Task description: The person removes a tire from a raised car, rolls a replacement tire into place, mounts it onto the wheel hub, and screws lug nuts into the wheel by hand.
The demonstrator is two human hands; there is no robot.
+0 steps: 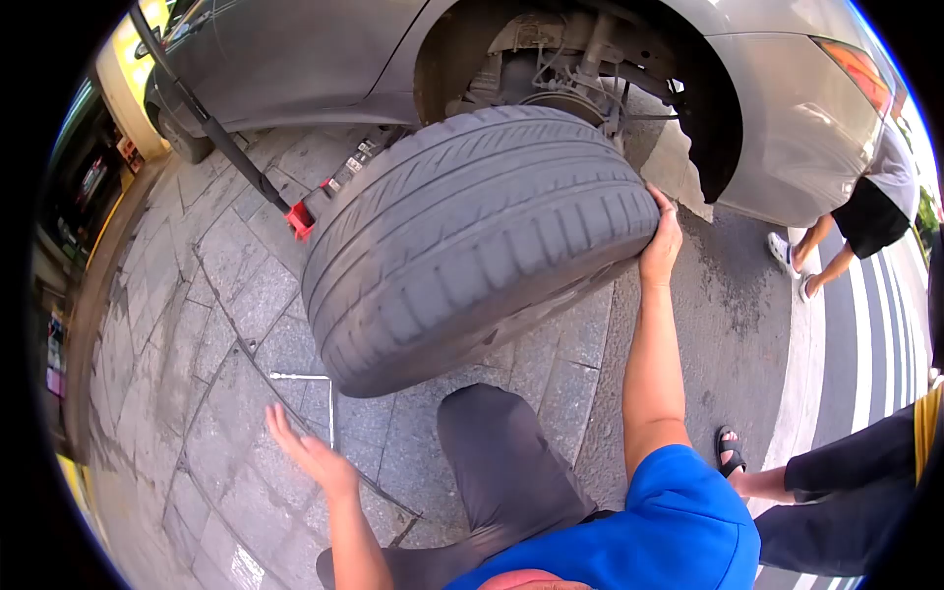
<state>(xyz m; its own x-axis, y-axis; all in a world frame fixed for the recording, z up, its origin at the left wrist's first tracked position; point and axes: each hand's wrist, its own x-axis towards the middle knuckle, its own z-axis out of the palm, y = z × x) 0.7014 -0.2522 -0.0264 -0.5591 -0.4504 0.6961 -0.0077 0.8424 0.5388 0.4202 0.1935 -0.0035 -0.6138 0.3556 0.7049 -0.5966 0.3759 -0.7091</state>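
Observation:
A big worn car wheel (472, 226) with a black tyre fills the middle of the view, tilted in front of the bare wheel well (580, 59) of a grey car. My right hand (664, 241) grips the tyre's right side, its fingers partly hidden behind the edge. Off to the lower left, my left hand (313, 454) is in the air, fingers stretched out, holding nothing and apart from the tyre. An L-shaped metal wrench (330, 408) lies on the paving between my left hand and the wheel.
A floor jack (300, 218) with red parts and a long black handle (221, 138) stands left of the wheel. The car's grey body (305, 59) spans the top. On the right are a person's dark-trousered legs (836, 492) and another person in black shorts (873, 218).

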